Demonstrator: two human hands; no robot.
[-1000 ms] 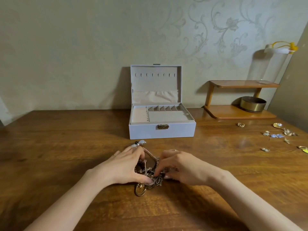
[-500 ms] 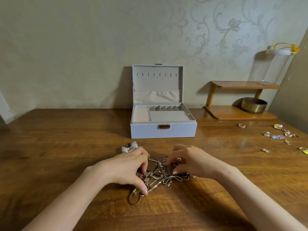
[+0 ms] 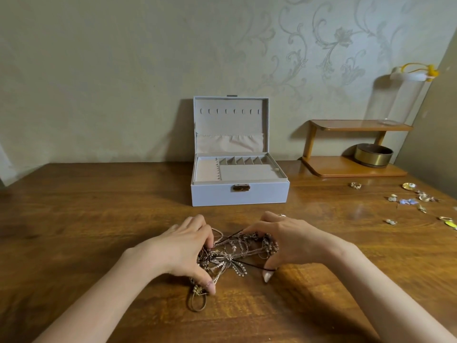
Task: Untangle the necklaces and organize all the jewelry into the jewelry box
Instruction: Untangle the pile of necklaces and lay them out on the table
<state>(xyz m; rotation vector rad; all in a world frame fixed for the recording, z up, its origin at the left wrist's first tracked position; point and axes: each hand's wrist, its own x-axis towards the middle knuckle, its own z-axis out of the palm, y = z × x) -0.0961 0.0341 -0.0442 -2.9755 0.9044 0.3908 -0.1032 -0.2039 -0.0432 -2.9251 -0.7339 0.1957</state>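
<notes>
So we're right at the start of the untangling step, nothing sorted yet as far as I can judge. Far left is just bare wooden table (image 3: 74, 219). Then the left hand (image 3: 183, 251), fingers curled down onto the left edge of the knot, thumb pressing the low end where a gold loop (image 3: 196, 302) trails out toward the camera. The necklaces (image 3: 235, 256) sit in one clump on the table between both hands, near the front edge and in front of the box: thin chains, a beaded strand, a bow-shaped bit and a dark cord all crossed over each other.

Behind that is the jewelry box (image 3: 239, 194), lid standing open against the wall. The lid has a row of hooks and a gathered pocket, nothing hanging on them. The tray has ring slots on the left, small cells along the back and a flat panel in front, and it all looks empty to me.

The right hand (image 3: 294, 243) curls over the right side of the clump, thumb stretched down with the dark cord hooked across it.

Next move, I'd guess: pick one strand (that cord seems the easiest) and ease it out slowly while the other hand pins the rest. Yanking would only tighten things.

Further right there's a small shelf (image 3: 353, 167) with a brass bowl (image 3: 373, 155), can't see what's in it. Well apart on the right lie a ring (image 3: 355, 185) and loose small pieces (image 3: 408, 200), waiting for the box too.
</notes>
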